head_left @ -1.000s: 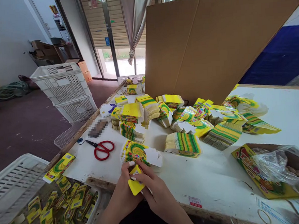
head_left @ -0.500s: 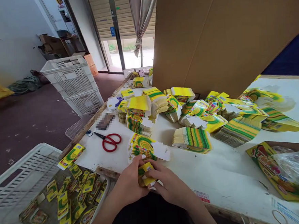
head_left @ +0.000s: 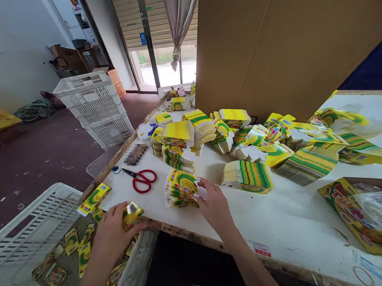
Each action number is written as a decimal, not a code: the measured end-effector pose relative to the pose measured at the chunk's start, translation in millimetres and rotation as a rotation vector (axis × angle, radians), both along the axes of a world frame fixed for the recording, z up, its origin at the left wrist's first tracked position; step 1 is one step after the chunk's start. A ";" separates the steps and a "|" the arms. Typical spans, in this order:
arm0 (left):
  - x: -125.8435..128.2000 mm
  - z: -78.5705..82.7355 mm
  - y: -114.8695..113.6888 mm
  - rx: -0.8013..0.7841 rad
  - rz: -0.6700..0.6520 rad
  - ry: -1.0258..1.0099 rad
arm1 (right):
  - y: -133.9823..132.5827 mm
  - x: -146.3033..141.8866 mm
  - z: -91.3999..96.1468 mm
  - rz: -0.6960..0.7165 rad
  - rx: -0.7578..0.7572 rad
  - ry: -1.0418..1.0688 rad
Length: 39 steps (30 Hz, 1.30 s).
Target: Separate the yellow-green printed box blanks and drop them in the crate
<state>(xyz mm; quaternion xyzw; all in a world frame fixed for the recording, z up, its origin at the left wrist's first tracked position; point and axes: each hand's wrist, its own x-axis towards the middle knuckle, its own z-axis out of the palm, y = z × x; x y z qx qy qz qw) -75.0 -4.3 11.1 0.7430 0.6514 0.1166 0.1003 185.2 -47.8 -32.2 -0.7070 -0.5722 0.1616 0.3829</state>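
Observation:
My left hand [head_left: 113, 229] is at the table's front edge, over the crate, with its fingers closed round a small yellow-green crayon box [head_left: 131, 214]. Over on the table, my right hand [head_left: 215, 202] pinches the white flap end of a stack of flat crayon cartons [head_left: 181, 185]. Whether it grips one carton or several I cannot tell. Many filled-looking yellow boxes [head_left: 84, 255] lie loose in the white plastic crate [head_left: 56, 202] below my left hand.
Red-handled scissors [head_left: 144, 181] lie left of the carton stack. More carton bundles [head_left: 247, 176] stand behind and right. A printed box with clear plastic [head_left: 356, 218] sits at the right. Stacked white crates [head_left: 93, 108] stand on the floor; a large cardboard sheet [head_left: 252, 47] rises behind.
My hands have parted from the small box they held together. The left has carried it leftward over the crate; the right has moved to the carton stack.

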 end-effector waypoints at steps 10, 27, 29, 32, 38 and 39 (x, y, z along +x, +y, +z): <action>43.4 -26.7 -27.2 -0.408 -0.106 -0.751 | 14.8 -2.1 -4.7 -0.041 -0.069 -0.019; 116.9 -13.1 -30.6 -0.139 0.128 -1.528 | -34.3 -51.8 16.0 0.344 -0.014 0.740; 112.4 -20.4 -33.8 -0.144 0.075 -1.427 | -30.3 -40.0 14.6 0.297 0.020 0.751; 106.0 -25.8 -35.0 -0.113 0.045 -1.375 | -30.1 -24.1 15.7 0.269 0.092 0.645; 78.2 -5.9 -25.6 -0.036 -0.172 -1.317 | -38.1 0.8 21.9 0.245 0.211 0.149; 72.2 1.5 -24.8 0.013 -0.241 -1.259 | -38.6 3.6 23.6 0.282 0.247 0.068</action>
